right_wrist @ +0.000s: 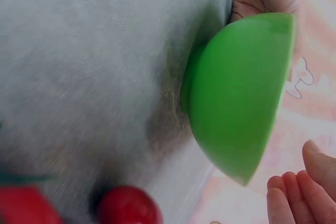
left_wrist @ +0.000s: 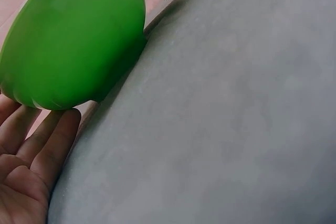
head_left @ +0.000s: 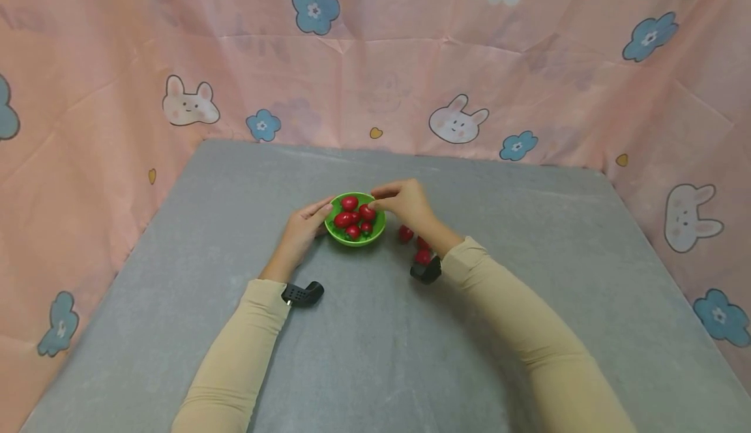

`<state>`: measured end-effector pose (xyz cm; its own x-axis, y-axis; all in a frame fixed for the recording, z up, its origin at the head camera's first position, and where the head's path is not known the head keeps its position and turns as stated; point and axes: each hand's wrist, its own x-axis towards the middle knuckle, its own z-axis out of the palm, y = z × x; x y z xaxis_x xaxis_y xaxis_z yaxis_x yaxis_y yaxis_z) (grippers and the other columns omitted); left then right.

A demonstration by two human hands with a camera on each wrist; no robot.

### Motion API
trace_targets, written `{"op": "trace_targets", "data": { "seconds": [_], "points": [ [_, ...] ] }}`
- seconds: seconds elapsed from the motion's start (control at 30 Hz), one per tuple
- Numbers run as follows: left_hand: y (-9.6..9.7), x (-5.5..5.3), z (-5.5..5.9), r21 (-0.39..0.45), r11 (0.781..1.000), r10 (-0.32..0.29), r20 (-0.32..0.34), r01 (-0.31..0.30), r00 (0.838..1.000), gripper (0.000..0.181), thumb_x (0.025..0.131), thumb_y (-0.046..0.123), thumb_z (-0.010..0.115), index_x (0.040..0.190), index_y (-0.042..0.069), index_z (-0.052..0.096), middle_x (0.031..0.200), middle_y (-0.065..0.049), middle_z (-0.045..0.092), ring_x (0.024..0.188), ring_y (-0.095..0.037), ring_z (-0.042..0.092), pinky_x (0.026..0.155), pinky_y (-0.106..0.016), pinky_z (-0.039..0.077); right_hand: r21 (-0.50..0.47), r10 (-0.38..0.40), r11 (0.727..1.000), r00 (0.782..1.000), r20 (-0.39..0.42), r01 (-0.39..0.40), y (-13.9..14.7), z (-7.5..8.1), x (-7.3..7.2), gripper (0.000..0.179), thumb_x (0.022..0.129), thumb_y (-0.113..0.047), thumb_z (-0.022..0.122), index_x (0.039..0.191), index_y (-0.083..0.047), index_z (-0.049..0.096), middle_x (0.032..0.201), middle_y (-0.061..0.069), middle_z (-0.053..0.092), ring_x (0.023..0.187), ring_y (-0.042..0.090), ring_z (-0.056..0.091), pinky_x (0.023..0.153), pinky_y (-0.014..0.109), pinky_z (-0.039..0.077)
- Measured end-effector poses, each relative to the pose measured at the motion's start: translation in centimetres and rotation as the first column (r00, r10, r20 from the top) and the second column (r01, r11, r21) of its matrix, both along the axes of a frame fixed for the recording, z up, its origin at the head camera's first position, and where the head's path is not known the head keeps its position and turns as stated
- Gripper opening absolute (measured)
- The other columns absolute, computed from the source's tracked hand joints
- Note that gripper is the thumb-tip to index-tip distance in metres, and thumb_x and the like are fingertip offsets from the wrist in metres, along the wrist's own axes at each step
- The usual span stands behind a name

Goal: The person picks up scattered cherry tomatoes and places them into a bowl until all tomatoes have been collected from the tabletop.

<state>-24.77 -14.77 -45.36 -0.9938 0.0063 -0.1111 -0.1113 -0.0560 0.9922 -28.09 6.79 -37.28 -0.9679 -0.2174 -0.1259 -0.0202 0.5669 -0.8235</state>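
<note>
A green bowl (head_left: 355, 242) stands on the grey table, with several cherry tomatoes (head_left: 343, 220) and bits of green inside. My left hand (head_left: 300, 229) holds it from the left, thumb at the rim and fingers along the outer wall. In the left wrist view, those fingertips (left_wrist: 68, 119) touch the bowl's side (left_wrist: 79, 35). My right hand (head_left: 409, 203) is over the bowl's right rim. The right wrist view shows its thumb (right_wrist: 317, 166) and fingers apart, nothing between them, just beyond the rim.
More cherry tomatoes (head_left: 405, 233) lie on the table right of the bowl, partly under the right forearm. One red tomato (right_wrist: 128, 206) is close to the right wrist camera. A pink printed cloth (head_left: 364, 61) hangs around the grey table (head_left: 352, 355).
</note>
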Motion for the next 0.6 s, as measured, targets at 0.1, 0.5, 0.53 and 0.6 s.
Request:
{"op": "trace_targets", "data": {
  "seconds": [0.1, 0.5, 0.53, 0.6],
  "points": [
    [0.1, 0.1, 0.1, -0.003, 1.000, 0.000, 0.003, 0.000, 1.000, 0.041, 0.102, 0.022, 0.057, 0.140, 0.005, 0.057, 0.145, -0.013, 0.056, 0.104, 0.000, 0.064, 0.088, -0.017, 0.056, -0.027, -0.025, 0.999, 1.000, -0.008, 0.025, 1.0, 0.3, 0.4, 0.032, 0.085, -0.019, 0.079, 0.114, -0.006, 0.075, 0.116, 0.009, 0.074, 0.114, 0.023, 0.065, 0.086, 0.031, 0.054],
    [0.0, 0.2, 0.2, -0.007, 1.000, -0.005, -0.003, 0.005, 1.000, 0.042, 0.102, 0.023, 0.056, 0.140, 0.005, 0.056, 0.145, -0.012, 0.056, 0.101, 0.004, 0.063, 0.086, -0.015, 0.056, -0.074, -0.067, 0.995, 0.998, 0.012, 0.068, 5.3, 0.2, 1.0, 0.037, 0.086, -0.023, 0.079, 0.116, -0.003, 0.073, 0.119, 0.014, 0.073, 0.119, 0.025, 0.063, 0.105, 0.043, 0.050],
    [0.0, 0.2, 0.2, -0.009, 1.000, -0.006, -0.001, 0.006, 1.000, 0.042, 0.102, 0.024, 0.057, 0.140, 0.005, 0.056, 0.145, -0.012, 0.056, 0.101, 0.004, 0.063, 0.086, -0.015, 0.056, -0.074, -0.073, 0.994, 0.997, 0.020, 0.074, 5.6, 0.2, 1.1, 0.037, 0.086, -0.024, 0.079, 0.116, -0.003, 0.073, 0.119, 0.014, 0.073, 0.119, 0.025, 0.063, 0.106, 0.043, 0.049],
    [-0.1, 0.2, 0.2, -0.010, 1.000, -0.004, 0.003, 0.004, 1.000, 0.042, 0.102, 0.026, 0.057, 0.140, 0.006, 0.057, 0.144, -0.012, 0.057, 0.100, 0.003, 0.064, 0.086, -0.016, 0.056, -0.070, -0.085, 0.994, 0.996, 0.032, 0.087, 6.1, 0.0, 1.3, 0.038, 0.086, -0.025, 0.079, 0.117, -0.003, 0.073, 0.120, 0.014, 0.072, 0.121, 0.025, 0.061, 0.108, 0.044, 0.048]
  ]
}}
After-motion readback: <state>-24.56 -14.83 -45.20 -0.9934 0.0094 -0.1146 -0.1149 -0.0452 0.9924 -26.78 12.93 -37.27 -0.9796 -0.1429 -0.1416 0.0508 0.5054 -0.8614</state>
